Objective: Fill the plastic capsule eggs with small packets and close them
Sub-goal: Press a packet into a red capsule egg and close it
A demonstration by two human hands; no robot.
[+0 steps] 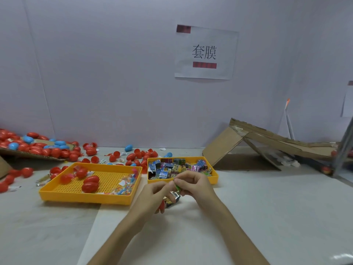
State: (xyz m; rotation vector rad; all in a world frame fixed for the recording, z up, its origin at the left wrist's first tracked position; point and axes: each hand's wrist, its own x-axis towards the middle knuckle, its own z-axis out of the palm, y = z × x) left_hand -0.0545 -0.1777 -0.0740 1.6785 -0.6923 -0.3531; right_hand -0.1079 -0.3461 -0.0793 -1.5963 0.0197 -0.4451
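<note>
Head view. Both forearms enter from the bottom edge and converge at centre, the hands meeting over the table (267, 207) just in front of the packet tray (181, 158).

Right hand (194, 185): knuckles up, thumb and forefinger pinching a green packet (177, 187) at its top; other fingers curled under.

Left hand (152, 196): fingers curled round a red egg (162, 206). Only a sliver of red shows below the fingers; cannot tell whether it is a half or a whole egg.

A second packet (172, 200), silver and black, sits between the two hands, touching the green one. Which hand carries it is hidden.

Egg tray (86, 197), left of the hands, holds several red eggs and clear bags of small coloured bits; contents too small to identify.

Loose eggs (38, 148), red and blue, lie far left, cut off by the frame. Print on the tray's packets is unreadable.
</note>
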